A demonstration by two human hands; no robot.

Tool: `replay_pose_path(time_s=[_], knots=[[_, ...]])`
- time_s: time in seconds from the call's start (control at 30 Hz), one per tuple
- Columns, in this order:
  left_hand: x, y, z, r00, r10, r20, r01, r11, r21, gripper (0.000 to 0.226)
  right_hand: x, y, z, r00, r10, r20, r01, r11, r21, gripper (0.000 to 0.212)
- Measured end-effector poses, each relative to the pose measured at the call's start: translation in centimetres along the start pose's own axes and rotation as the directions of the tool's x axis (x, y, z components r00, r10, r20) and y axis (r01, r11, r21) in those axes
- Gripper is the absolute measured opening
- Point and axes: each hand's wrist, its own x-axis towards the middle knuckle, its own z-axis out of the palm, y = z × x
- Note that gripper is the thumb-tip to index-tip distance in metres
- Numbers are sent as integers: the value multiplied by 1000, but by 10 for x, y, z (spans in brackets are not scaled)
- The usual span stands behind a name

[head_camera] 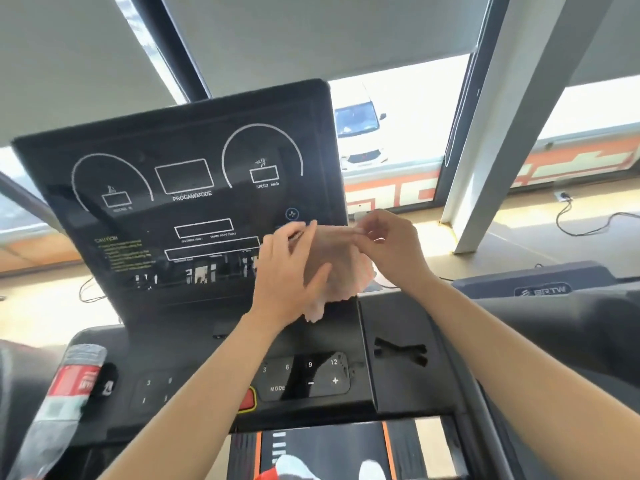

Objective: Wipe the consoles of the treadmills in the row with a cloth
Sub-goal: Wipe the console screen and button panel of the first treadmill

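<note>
A black treadmill console (180, 202) with white dial and display outlines rises in front of me. Below it lies a button panel (308, 375) with numbers, MODE, minus and plus. A pale pink cloth (334, 265) hangs in the air in front of the console's lower right corner. My left hand (284, 271) grips its left side and my right hand (391, 244) pinches its top edge. The cloth looks blurred and its lower corner dangles toward the panel.
A plastic bottle (62, 403) with a red label stands in the left cup holder. The right tray holds a dark cutout (398, 351). Another treadmill's hood (540, 285) is to the right. A grey pillar (485, 150) and windows lie beyond; the belt (325, 452) is below.
</note>
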Motion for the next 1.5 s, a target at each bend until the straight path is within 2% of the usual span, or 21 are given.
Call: replay_pose_path(time_s=[0.13,0.23,0.3,0.37,0.43,0.47,0.57,0.67,0.8,0.93,1.03,1.17,1.33,1.5], knots=[[3,-18,39,969,234,72,-245,939,241,66,14,23,9,993,115,1,-115,991,74,13],[2,-36,56,916,400,21,-382,858,343,62,17,36,13,980,198,6,-196,963,184,13],[1,-45,62,828,559,40,-523,746,413,66,19,43,14,975,222,11,-219,949,226,11],[4,-51,65,726,671,151,-653,603,458,75,21,46,13,975,220,32,-222,948,227,9],[8,-52,64,656,707,265,-736,522,430,77,24,47,11,975,218,53,-224,946,233,9],[11,-50,64,647,700,301,-753,524,398,74,25,47,10,974,219,61,-227,945,235,9],[14,-45,61,696,637,331,-718,604,346,66,26,45,8,972,217,94,-236,927,293,17],[13,-41,59,774,564,288,-633,682,367,68,23,42,5,975,195,104,-220,910,352,29],[22,-38,51,899,400,180,-438,812,385,69,16,42,4,985,145,99,-171,916,363,38],[47,-40,39,968,242,69,-249,878,409,73,11,33,9,982,105,160,-150,941,303,54],[71,-41,24,981,194,10,-180,886,427,78,5,28,18,982,52,180,-99,961,260,71],[100,-50,4,981,191,-34,-156,881,447,83,1,29,24,985,10,170,-35,989,143,86],[131,-56,-21,979,189,-74,-132,870,475,86,-2,29,31,993,-12,118,1,995,95,88],[154,-58,-43,984,172,-54,-122,854,507,89,-3,28,31,994,-3,111,-8,995,103,80]])
